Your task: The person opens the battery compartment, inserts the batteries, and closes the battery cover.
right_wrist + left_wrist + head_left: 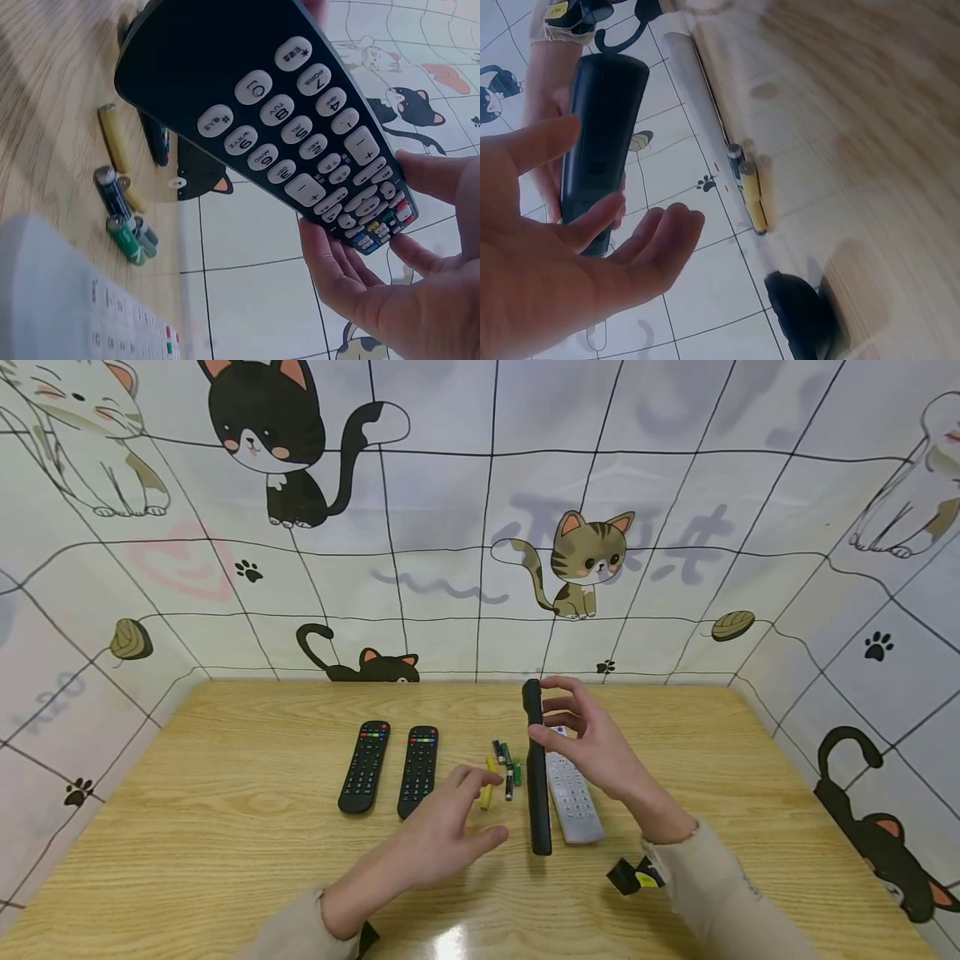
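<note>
Black remote control (536, 768) is gripped edge-up by the right hand (592, 743) above the wooden counter (225, 860). The left hand (442, 835) is held open, empty, near the loose batteries (506, 764).

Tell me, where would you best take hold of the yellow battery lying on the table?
Pinch the yellow battery across its middle, coming straight down from above. It lies flat and nearly lengthwise, with other batteries close on its right, so its round long sides are the freest to grip. The open left hand is already nearest it.
</note>
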Tool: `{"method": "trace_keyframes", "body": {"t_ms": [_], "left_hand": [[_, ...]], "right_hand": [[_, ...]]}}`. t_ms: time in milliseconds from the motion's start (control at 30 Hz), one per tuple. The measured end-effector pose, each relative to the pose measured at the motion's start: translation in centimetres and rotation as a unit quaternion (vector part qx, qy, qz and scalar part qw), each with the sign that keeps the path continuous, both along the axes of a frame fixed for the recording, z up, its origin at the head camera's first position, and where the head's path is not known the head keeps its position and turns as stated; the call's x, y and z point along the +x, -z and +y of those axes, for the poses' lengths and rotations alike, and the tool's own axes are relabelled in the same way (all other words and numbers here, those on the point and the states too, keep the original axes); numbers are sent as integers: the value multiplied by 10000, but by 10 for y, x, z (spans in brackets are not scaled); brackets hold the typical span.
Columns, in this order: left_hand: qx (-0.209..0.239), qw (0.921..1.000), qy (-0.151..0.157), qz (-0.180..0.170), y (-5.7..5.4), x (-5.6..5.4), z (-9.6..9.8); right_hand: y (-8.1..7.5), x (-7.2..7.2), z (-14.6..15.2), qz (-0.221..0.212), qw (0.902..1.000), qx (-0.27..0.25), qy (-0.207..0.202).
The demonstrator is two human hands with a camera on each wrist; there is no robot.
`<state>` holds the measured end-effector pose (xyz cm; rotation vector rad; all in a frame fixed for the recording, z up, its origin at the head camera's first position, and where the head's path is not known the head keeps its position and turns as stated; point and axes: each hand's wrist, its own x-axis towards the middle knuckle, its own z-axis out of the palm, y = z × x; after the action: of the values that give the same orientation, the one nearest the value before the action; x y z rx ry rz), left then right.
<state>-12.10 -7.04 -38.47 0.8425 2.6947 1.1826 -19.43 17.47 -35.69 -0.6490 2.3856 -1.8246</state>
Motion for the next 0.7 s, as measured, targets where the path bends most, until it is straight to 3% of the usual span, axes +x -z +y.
{"method": "trace_keyframes", "body": {"t_ms": [400, 700], "left_hand": [[-611, 9979, 189, 53, 4, 2, -6], [-965, 9948, 320, 23, 0, 4, -12]], "right_hand": [[4, -1, 25, -88, 9962, 712, 499], [5, -3, 45, -77, 9877, 1348, 785]]}}
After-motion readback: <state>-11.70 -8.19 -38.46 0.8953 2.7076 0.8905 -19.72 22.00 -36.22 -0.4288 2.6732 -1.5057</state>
